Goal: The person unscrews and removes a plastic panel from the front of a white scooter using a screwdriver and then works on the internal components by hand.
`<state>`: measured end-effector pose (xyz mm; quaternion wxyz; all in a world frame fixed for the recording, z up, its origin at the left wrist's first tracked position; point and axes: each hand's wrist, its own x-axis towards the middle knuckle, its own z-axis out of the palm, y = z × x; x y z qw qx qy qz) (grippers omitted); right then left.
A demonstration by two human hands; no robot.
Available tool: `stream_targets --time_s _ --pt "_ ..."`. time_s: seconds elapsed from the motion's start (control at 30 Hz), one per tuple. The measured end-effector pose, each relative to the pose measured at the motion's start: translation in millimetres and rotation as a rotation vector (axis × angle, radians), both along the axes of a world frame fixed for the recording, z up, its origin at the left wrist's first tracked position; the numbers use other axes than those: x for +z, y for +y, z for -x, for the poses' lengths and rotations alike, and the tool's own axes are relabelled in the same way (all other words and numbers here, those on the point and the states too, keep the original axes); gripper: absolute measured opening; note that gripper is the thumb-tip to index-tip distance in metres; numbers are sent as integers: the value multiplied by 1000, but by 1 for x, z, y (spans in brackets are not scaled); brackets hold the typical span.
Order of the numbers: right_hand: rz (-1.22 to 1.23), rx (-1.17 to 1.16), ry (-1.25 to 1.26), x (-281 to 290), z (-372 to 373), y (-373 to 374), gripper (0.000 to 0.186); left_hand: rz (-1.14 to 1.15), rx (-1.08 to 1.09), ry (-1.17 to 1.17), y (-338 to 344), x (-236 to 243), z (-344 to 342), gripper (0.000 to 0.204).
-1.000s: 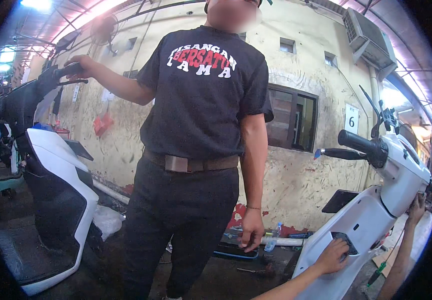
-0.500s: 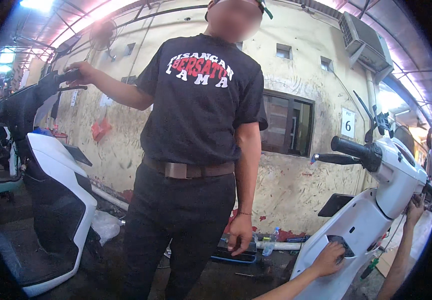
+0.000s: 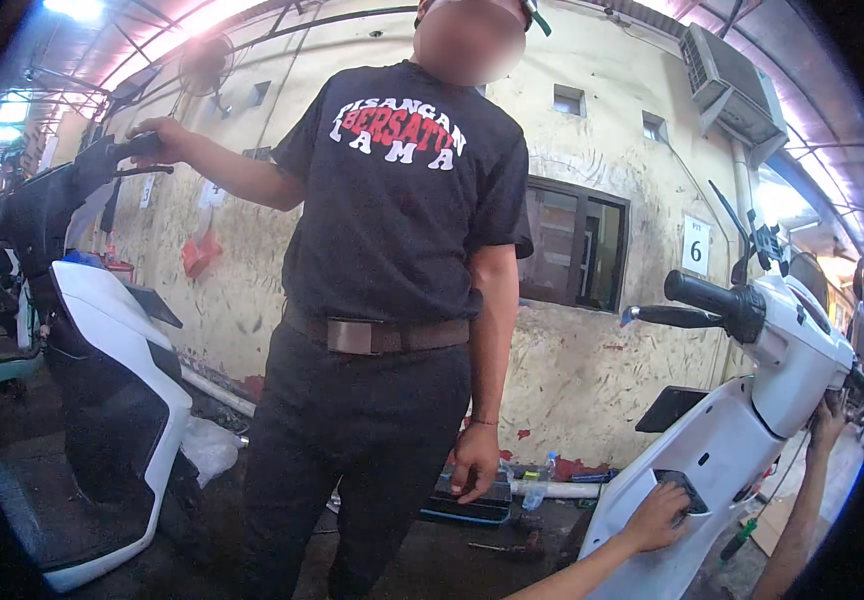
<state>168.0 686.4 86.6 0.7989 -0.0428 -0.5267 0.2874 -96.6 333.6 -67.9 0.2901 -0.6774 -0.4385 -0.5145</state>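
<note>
A white scooter (image 3: 720,450) stands on the right with its handlebar turned toward me. My left hand (image 3: 660,518) is at the dark storage pocket (image 3: 690,490) in its inner front panel, fingers bent over the pocket's edge. Farther right, my right hand (image 3: 828,422) is raised beside the steering column, under the handlebar. Its fingers are curled closed; what lies in them is hidden. A thin dark cable (image 3: 790,468) hangs just below that hand. Beneath it shows a screwdriver with a green handle (image 3: 739,542).
Another person (image 3: 382,250) in dark clothes stands ahead, one hand on the grip of a black-and-white scooter (image 3: 117,330) at left. A dark tool case (image 3: 467,498), a plastic bottle (image 3: 540,482) and a long tool (image 3: 492,547) lie along the wall. A clear plastic bag (image 3: 212,450) lies beside the left scooter.
The other person's head has shifted slightly right, and their lowered hand a little to the left. My two hands stay in place on the white scooter.
</note>
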Motion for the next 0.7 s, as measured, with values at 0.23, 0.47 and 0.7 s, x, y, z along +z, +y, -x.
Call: stream_targets --time_s 0.23,0.47,0.7 --pt "5 -62 -39 1 -24 19 53 133 -52 -18 1 3 -5 19" --pt "69 -63 -80 8 -50 -27 53 48 -100 -31 11 -3 -20 21" --pt "331 134 -140 10 12 -132 50 69 -92 -39 1 3 13 17"
